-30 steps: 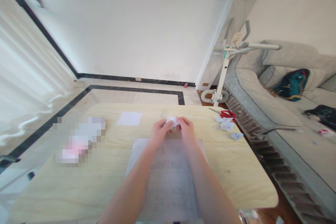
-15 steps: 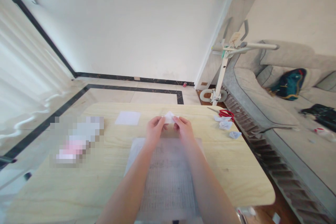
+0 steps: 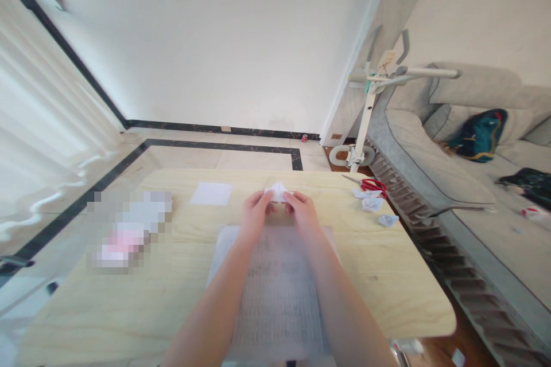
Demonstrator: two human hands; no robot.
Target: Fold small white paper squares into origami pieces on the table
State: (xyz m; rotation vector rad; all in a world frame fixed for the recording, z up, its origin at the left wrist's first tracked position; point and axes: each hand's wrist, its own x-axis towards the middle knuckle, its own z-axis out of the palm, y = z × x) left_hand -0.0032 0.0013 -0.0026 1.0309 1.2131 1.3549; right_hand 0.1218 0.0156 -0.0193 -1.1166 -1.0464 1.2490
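Observation:
Between my fingertips is a small piece of folded white paper (image 3: 279,190), its top coming to a point. My left hand (image 3: 257,209) pinches its left side with thumb and fingers. The right side is pinched by my right hand (image 3: 301,207) in the same way. Both forearms lie over a large printed sheet (image 3: 279,292) on the wooden table (image 3: 172,292). A flat white square of paper (image 3: 211,194) rests to the left of my hands. Fine details of the folds are too small to make out.
At the table's far right lie red-handled scissors (image 3: 372,185) and several folded white papers (image 3: 372,203). A blurred-out object (image 3: 133,229) is on the left side. Beyond the right edge stand a grey sofa (image 3: 451,183) and white exercise equipment (image 3: 365,120).
Both hands keep their pinch on the folded paper, whose upper part shows slightly wider and flatter now. The whole view has shifted a little.

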